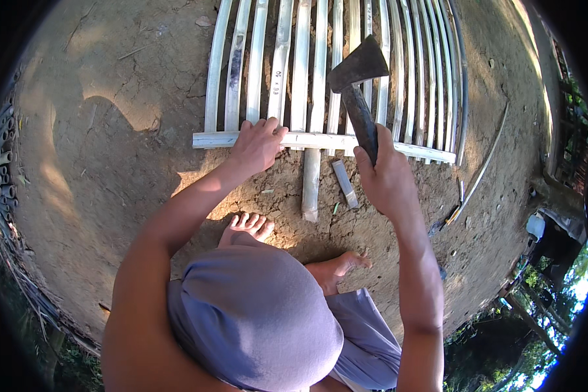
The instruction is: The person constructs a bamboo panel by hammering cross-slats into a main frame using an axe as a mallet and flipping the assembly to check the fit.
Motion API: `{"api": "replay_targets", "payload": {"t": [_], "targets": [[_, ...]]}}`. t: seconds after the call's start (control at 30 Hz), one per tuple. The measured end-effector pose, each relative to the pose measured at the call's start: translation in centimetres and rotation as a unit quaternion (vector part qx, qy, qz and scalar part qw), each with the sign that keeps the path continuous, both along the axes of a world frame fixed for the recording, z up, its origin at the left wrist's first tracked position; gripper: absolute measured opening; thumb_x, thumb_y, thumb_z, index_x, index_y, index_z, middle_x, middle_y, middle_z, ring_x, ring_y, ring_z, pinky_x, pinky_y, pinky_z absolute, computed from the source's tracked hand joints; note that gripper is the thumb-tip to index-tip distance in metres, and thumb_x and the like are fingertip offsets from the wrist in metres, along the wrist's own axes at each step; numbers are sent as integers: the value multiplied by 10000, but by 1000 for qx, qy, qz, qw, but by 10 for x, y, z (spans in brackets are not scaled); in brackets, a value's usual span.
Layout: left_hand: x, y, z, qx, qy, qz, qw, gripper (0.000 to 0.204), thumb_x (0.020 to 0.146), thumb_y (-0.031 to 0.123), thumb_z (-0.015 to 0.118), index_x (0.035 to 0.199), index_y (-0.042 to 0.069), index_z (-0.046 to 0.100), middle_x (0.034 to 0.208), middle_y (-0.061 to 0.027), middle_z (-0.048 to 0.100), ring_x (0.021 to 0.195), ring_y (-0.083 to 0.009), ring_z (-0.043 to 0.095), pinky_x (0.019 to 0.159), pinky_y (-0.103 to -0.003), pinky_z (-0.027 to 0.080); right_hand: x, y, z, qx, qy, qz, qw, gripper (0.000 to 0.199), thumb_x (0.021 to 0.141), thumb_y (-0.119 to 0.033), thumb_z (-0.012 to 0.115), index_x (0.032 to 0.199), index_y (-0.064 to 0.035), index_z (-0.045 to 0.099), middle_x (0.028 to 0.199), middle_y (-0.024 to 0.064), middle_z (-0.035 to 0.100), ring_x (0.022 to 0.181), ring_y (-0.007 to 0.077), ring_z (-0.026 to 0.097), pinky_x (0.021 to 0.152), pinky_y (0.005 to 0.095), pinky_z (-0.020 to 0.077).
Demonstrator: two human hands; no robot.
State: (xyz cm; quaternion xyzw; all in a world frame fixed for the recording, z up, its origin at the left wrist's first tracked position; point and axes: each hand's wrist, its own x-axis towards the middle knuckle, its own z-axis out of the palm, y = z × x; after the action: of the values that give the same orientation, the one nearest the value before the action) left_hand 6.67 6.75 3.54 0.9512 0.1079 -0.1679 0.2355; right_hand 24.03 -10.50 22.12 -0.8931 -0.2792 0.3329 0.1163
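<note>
Head view, clock positions taken from its centre: the left hand (260,147), at 11 o'clock, is bent over the pale crosspiece (340,142) and holds it; the right hand (385,170), between 2 and 3 o'clock, is closed around the handle of a hatchet (361,65), whose dark head shows at 1 o'clock. The crosspiece runs from 10 o'clock to between 2 and 3 o'clock, across the near ends of a row of pale slats (300,65) extending toward 12 o'clock. The height of the hatchet head above the slats cannot be determined. Step in hand, as judged: steadying the crosspiece with the hatchet held ready. Good practice calls for firm downward pressure, the crosspiece kept square to the slats, the left fingers well outside the hatchet's path, and short, controlled movements. Obstructions noted: a pole stub (311,186) projects toward the person just above centre, and a loose offcut (345,184) lies beside it toward 3 o'clock; both could catch a foot or the tool. The bare left foot (247,228) at 8 o'clock and bare right foot (340,268) at 5 o'clock are unprotected, a risk should the hatchet glance off. Elsewhere: a thin curved stick (487,166) on the earth near 3 o'clock, and stacked tubes (3,159) at the far rim at 9 o'clock
</note>
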Motion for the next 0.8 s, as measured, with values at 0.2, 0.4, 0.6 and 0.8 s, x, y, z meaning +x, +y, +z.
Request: {"api": "replay_targets", "payload": {"t": [0.2, 0.4, 0.6, 0.8], "targets": [[7, -7, -24, 43, -36, -33, 998, 418, 970, 91, 616, 1384, 32, 620, 1155, -93, 577, 1073, -247, 588, 893, -408, 396, -52, -69, -74, -61, 1, 22, 998, 502, 1009, -198, 619, 1402, 61, 445, 791, 310, 704, 741, 494, 730, 663, 564, 590], [-3, -1, -3, 12, -48, -3, 999, 393, 968, 124, 641, 1349, 28, 635, 1139, -81, 578, 1057, -242, 601, 857, -413, 391, -82, -43, -34, 165, -130, -102, 972, 564, 1022, -212, 613, 1459, 59, 380, 820, 295, 714, 697, 490, 717, 583, 558, 561], [4, 4, -19, 30, -50, -2, 998, 409, 941, 141, 697, 1343, 86, 650, 1120, -83, 578, 1068, -246, 589, 841, -455, 411, -96, -73, -80, -66, -7, 14, 998, 560, 994, -187, 612, 1458, 14, 372, 829, 308, 710, 700, 478, 725, 617, 577, 589], [5, -3, -17, 20, -38, -12, 999, 427, 939, 144, 701, 1356, 95, 624, 1099, -83, 571, 1044, -242, 565, 850, -434, 416, -119, -78, -103, -5, -43, -82, 996, 559, 995, -230, 614, 1458, -6, 397, 857, 322, 711, 753, 501, 718, 646, 573, 585]]}}
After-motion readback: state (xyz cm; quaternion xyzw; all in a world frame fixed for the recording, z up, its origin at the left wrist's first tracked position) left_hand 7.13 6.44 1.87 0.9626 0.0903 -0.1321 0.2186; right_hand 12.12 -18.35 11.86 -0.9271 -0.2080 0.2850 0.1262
